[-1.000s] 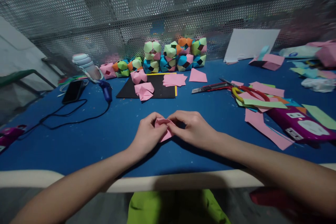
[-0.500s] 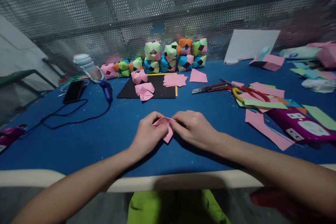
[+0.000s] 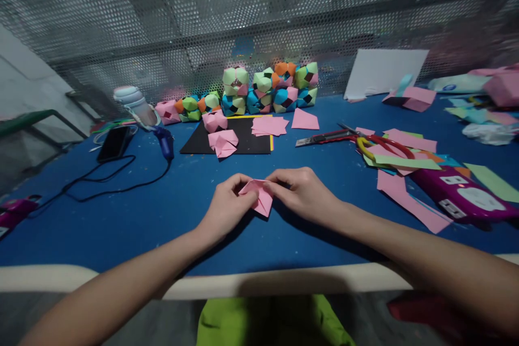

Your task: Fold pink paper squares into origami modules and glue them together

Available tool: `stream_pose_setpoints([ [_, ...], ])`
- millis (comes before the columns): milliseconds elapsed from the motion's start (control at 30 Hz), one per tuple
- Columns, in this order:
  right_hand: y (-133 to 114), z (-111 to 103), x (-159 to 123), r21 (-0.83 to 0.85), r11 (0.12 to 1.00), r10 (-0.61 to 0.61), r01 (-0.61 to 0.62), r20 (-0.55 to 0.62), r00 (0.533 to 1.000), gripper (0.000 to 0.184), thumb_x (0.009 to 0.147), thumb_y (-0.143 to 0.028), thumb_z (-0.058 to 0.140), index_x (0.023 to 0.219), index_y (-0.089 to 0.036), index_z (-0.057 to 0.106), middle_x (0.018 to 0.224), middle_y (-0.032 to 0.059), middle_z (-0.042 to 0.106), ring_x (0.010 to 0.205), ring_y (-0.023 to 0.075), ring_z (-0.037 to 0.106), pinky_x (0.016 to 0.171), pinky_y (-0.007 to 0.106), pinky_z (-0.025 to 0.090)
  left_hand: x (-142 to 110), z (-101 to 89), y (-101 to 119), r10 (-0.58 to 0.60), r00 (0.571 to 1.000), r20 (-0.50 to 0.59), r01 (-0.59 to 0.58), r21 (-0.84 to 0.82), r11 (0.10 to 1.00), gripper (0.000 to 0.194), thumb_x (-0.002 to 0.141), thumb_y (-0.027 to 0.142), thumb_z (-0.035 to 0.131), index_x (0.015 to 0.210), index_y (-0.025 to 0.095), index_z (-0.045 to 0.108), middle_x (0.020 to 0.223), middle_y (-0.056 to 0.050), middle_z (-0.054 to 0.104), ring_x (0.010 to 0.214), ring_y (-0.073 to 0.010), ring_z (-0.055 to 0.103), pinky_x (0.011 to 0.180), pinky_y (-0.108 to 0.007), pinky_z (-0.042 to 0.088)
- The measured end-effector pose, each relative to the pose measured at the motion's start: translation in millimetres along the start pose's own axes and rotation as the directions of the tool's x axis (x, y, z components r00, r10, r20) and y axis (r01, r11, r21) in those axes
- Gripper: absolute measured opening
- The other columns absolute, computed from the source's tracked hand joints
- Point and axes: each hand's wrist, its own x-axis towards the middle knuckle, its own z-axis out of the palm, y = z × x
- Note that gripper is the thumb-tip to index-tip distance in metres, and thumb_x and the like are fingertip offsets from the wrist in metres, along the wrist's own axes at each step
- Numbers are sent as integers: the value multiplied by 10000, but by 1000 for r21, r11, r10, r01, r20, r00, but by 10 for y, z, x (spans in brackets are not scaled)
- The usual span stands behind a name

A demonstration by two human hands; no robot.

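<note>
Between my two hands is a small folded piece of pink paper (image 3: pixel 263 203), its creases showing and one corner pointing toward me. My left hand (image 3: pixel 229 203) grips its left side, thumb pressed on top. At the upper right corner, my right hand (image 3: pixel 300 189) pinches the paper between thumb and forefinger. Beyond them, a black sheet (image 3: pixel 251 143) bears a folded pink paper piece (image 3: pixel 224 143), another folded pink piece (image 3: pixel 214 120) and a stack of pink paper sheets (image 3: pixel 270 125).
Colourful folded-paper balls (image 3: pixel 259 100) line the mesh panel at the back. A box cutter (image 3: pixel 320 138) and scissors (image 3: pixel 385 146) lie to the right among paper strips, beside a purple power strip (image 3: pixel 462 194). At left are a bottle (image 3: pixel 135 102), a phone (image 3: pixel 114 143) and a black cable (image 3: pixel 125 188).
The pink paper has turned between my fingers, and more of its creased face shows. My right hand has shifted its pinch to the upper right corner. My left hand stays nearly in place.
</note>
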Motion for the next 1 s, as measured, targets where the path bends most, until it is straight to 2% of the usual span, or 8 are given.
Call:
stream_pose_setpoints([
  [133, 9, -25, 14, 10, 1000, 24, -24, -36, 999, 161, 841, -200, 527, 787, -144, 669, 737, 39, 696, 636, 121, 598, 602, 233, 419, 14, -27, -3, 71, 997, 40, -71, 6, 997, 233, 792, 306, 518, 848, 162, 693, 781, -21, 670, 696, -135, 543, 646, -240, 402],
  [233, -27, -26, 25, 77, 991, 114, -109, -67, 991, 170, 815, -283, 568, 830, -140, 659, 743, 33, 684, 637, 118, 581, 582, 225, 415, 39, -36, -37, 52, 998, -17, -53, -46, 998, 277, 798, 351, 524, 859, 157, 712, 804, -29, 685, 718, -141, 546, 658, -241, 394],
  [333, -48, -3, 35, 109, 979, 176, -171, -32, 984, 204, 821, -293, 544, 752, -132, 649, 667, 17, 655, 578, 102, 531, 540, 219, 385, 59, -23, -70, 8, 998, -60, -16, -129, 992, 273, 778, 353, 554, 858, 141, 706, 797, -38, 675, 703, -136, 532, 652, -242, 386],
  [500, 10, 41, 43, 39, 992, 119, -117, -66, 991, 221, 827, -191, 481, 687, -135, 642, 603, 10, 624, 538, 93, 493, 532, 217, 355, 50, -5, -48, -19, 1000, -8, 17, -161, 987, 245, 752, 353, 593, 800, 129, 677, 718, -22, 633, 636, -113, 495, 600, -230, 364],
  [633, 36, 43, 34, -9, 1000, 27, -28, -64, 998, 215, 820, -165, 489, 674, -143, 645, 633, 21, 650, 553, 97, 526, 554, 216, 364, 37, -21, -17, 27, 999, 35, -23, -97, 995, 293, 791, 388, 550, 848, 154, 717, 821, -33, 683, 720, -139, 536, 650, -234, 389],
  [800, -2, 34, 33, 110, 987, 121, -118, -28, 992, 227, 840, -264, 507, 745, -143, 674, 688, 25, 677, 582, 103, 547, 556, 211, 380, 42, -42, -45, 100, 995, 5, -100, -19, 995, 295, 813, 366, 529, 870, 158, 730, 842, -29, 702, 755, -153, 559, 689, -241, 406],
  [900, -8, 50, 35, 116, 980, 163, -163, 4, 987, 270, 848, -285, 493, 702, -136, 665, 603, 4, 624, 536, 90, 496, 519, 209, 348, 49, -37, -62, 82, 996, -35, -84, -49, 995, 269, 797, 341, 546, 801, 146, 732, 801, -28, 698, 730, -148, 559, 676, -240, 408],
  [1000, 8, 72, 32, 96, 983, 161, -159, -10, 987, 288, 839, -258, 494, 624, -133, 640, 532, -14, 562, 502, 78, 446, 499, 209, 318, 54, -26, -70, 42, 999, -17, -43, -93, 995, 258, 777, 344, 569, 778, 144, 732, 779, -27, 696, 713, -145, 555, 674, -242, 411],
])
